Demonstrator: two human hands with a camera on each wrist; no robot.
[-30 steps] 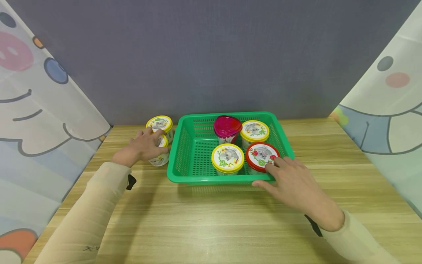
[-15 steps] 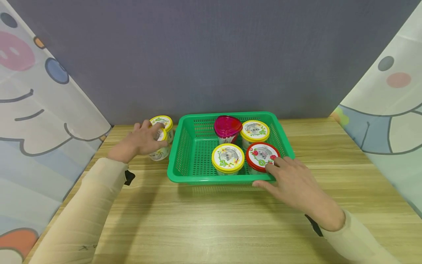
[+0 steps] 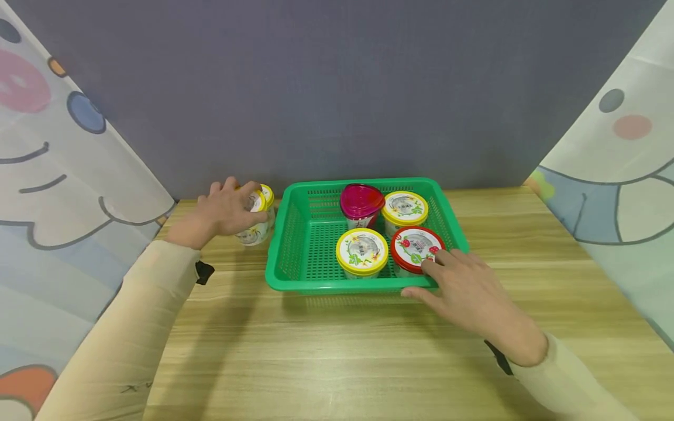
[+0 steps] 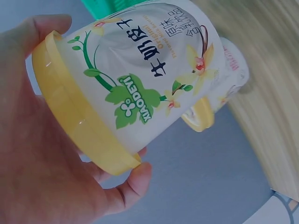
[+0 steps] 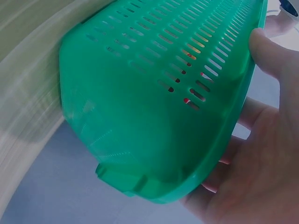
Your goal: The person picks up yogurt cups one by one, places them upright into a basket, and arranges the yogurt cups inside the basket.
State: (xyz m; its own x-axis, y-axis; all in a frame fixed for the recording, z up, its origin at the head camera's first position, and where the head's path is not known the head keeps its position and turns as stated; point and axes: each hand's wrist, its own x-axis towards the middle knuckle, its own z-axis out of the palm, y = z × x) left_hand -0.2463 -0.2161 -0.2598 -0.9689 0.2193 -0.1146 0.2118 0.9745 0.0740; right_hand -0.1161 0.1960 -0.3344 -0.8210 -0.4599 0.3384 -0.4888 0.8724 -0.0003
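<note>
My left hand [image 3: 223, 210] grips a white paper cup with a yellow lid [image 4: 140, 74] by its lid, thumb on one side and fingers on the other. Printed flowers and green leaves decorate this cup. Right behind it, a second yellow-lidded cup [image 3: 268, 196] is mostly covered in the head view. At the front right corner of the green plastic basket [image 3: 316, 286], my right hand [image 3: 471, 292] holds the rim, thumb outside and fingers over the inner side. Those fingers overlap the edge of a red-lidded cup [image 3: 418, 245] inside.
Inside the basket are also two yellow-lidded cups, one at the front [image 3: 362, 252] and one at the back [image 3: 404, 209], beside a cup with a shiny magenta lid [image 3: 361, 200]. A grey panel [image 3: 337, 99] rises behind the wooden table [image 3: 337, 356].
My left hand and its cup have moved up and back in the head view, covering more of the cup behind. The right hand keeps its place on the basket.
</note>
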